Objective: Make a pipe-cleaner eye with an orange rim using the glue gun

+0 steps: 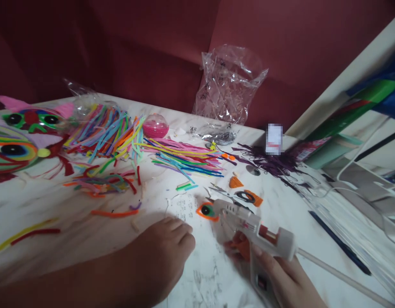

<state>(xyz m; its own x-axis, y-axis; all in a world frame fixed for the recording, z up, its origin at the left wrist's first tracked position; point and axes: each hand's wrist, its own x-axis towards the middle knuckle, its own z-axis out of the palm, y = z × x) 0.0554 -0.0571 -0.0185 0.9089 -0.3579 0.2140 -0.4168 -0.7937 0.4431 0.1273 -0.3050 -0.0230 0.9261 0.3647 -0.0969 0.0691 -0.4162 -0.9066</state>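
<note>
1. White marbled table (72, 239) fills the view, with a dark red wall behind it.
2. Nearest, the right hand (280, 273) has its fingers clamped on the grip of a white glue gun (255, 229); a pale glue stick juts from the gun's back end.
3. The left hand (161, 252) rests flat on the table, fingers together, fingertips at a sheet of printed paper (187, 209).
4. The gun's nozzle touches an orange felt eye (207, 211) lying on that paper; small scissors (220, 191) lie just beyond.
5. Farther off, heaps of coloured pipe cleaners (120, 132) spread across the middle; a pink dome (155, 125) sits among them.
6. A felt mask (20, 141) lies far left; a crumpled clear bag (229, 85) stands at the back edge.
</note>
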